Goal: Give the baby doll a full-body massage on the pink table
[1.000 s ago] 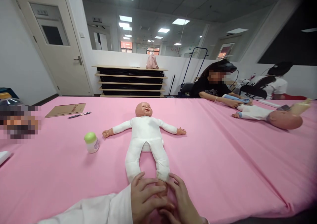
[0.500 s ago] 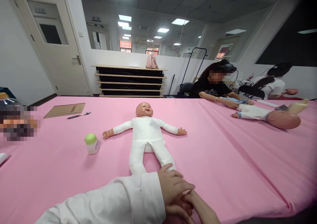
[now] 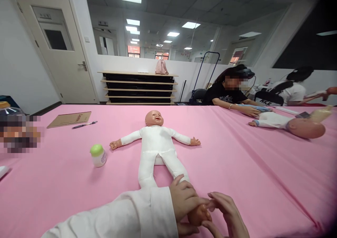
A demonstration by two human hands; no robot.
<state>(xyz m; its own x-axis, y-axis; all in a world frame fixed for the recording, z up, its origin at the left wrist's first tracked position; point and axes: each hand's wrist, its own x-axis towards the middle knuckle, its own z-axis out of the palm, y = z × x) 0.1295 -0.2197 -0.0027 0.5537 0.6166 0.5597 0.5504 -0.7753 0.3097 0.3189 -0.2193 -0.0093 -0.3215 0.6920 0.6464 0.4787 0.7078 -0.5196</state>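
A baby doll (image 3: pixel 158 139) in a white suit lies on its back on the pink-covered table, head away from me and arms spread. My left hand (image 3: pixel 185 199), coming out of a white sleeve, is wrapped around the lower part of the doll's leg on the right. Beyond my fingers the doll's bare foot (image 3: pixel 196 216) sticks out. My right hand (image 3: pixel 229 211) curves around the toes, its thumb below and its fingertips above them. The doll's other foot is hidden behind my left sleeve.
A jar with a green lid (image 3: pixel 98 155) stands left of the doll. Farther back lie a brown notebook (image 3: pixel 70 119) and a pen (image 3: pixel 84 124). Across the table at right, a person (image 3: pixel 229 94) handles another doll (image 3: pixel 305 126), with a bottle (image 3: pixel 320 114) beside it.
My right hand has moved from under my left hand out to the right, round the toes, so the foot shows more. My left hand keeps its hold on the leg.
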